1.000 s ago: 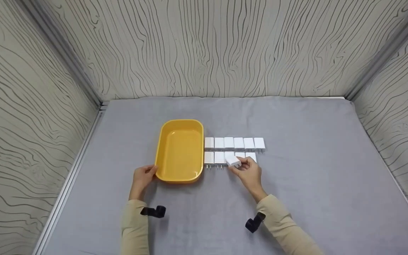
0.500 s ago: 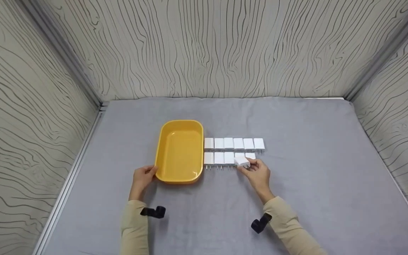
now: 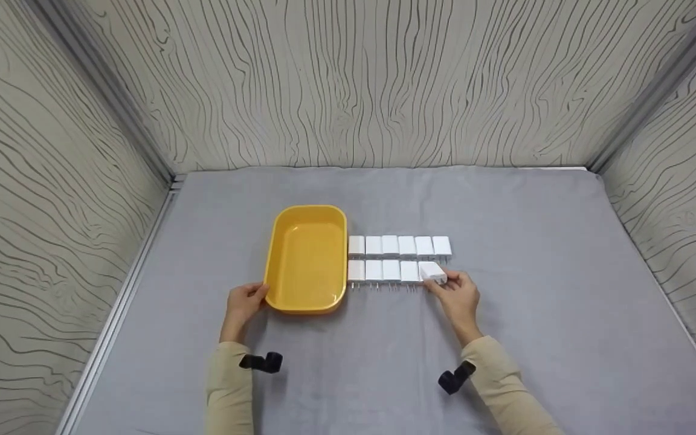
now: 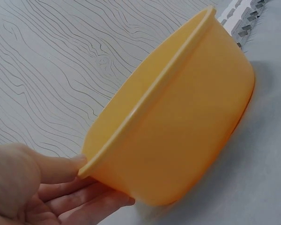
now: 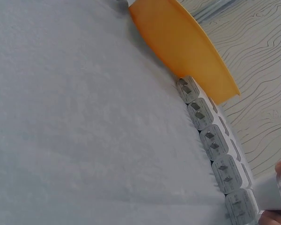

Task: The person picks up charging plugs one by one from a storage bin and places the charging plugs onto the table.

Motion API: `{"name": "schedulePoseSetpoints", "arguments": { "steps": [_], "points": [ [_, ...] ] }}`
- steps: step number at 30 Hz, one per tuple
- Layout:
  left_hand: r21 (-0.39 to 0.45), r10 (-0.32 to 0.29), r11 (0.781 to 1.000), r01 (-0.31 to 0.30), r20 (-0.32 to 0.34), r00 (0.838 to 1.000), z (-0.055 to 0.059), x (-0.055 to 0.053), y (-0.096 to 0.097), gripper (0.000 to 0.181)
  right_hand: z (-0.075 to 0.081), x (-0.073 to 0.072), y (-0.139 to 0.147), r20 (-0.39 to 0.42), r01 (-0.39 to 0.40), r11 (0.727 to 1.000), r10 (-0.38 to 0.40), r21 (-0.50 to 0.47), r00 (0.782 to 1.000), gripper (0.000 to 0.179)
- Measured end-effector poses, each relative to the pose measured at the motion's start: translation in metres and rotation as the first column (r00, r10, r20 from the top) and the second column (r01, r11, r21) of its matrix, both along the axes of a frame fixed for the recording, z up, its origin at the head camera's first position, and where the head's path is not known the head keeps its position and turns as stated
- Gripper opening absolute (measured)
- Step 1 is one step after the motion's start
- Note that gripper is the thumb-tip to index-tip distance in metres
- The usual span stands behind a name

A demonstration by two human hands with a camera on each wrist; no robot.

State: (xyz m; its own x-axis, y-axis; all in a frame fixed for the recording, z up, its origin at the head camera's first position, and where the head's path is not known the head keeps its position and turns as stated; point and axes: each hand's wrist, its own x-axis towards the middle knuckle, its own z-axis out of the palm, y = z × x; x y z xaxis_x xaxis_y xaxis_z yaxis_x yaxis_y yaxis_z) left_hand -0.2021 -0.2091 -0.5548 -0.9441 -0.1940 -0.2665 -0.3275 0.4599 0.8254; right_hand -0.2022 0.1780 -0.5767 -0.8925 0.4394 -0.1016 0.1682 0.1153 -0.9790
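My left hand (image 3: 244, 307) grips the near left rim of a yellow plastic basin (image 3: 307, 304), thumb on the rim and fingers along the outer wall, as the left wrist view shows. My right hand (image 3: 458, 299) pinches a white plug charger (image 3: 434, 272) between thumb and fingers. It is tilted, over the right end of the front row of white chargers (image 3: 391, 270). In the right wrist view the held charger (image 5: 269, 193) is right beside the row's last charger (image 5: 240, 207); whether they touch I cannot tell. The front row's metal prongs point toward me.
Behind the front row lies a second row of white chargers (image 3: 406, 245). Both rows start at the basin's right side. A grey cloth (image 3: 348, 374) covers the table, with wood-patterned walls (image 3: 348, 84) around it. Black wrist cameras (image 3: 455, 377) sit on both sleeves.
My right hand has moved rightward along the front row with the held charger, from around its middle to its right end. The left hand and the basin have stayed put.
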Motion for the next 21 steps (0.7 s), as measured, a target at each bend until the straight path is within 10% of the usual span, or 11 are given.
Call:
{"name": "schedulePoseSetpoints", "arguments": {
  "steps": [21],
  "points": [
    [0.025,0.011,1.0,-0.012,0.038,0.999,0.0,0.0,0.001,0.035,-0.011,-0.004,0.025,0.019,0.102,0.995,-0.102,0.002,0.995,0.034]
  ]
}}
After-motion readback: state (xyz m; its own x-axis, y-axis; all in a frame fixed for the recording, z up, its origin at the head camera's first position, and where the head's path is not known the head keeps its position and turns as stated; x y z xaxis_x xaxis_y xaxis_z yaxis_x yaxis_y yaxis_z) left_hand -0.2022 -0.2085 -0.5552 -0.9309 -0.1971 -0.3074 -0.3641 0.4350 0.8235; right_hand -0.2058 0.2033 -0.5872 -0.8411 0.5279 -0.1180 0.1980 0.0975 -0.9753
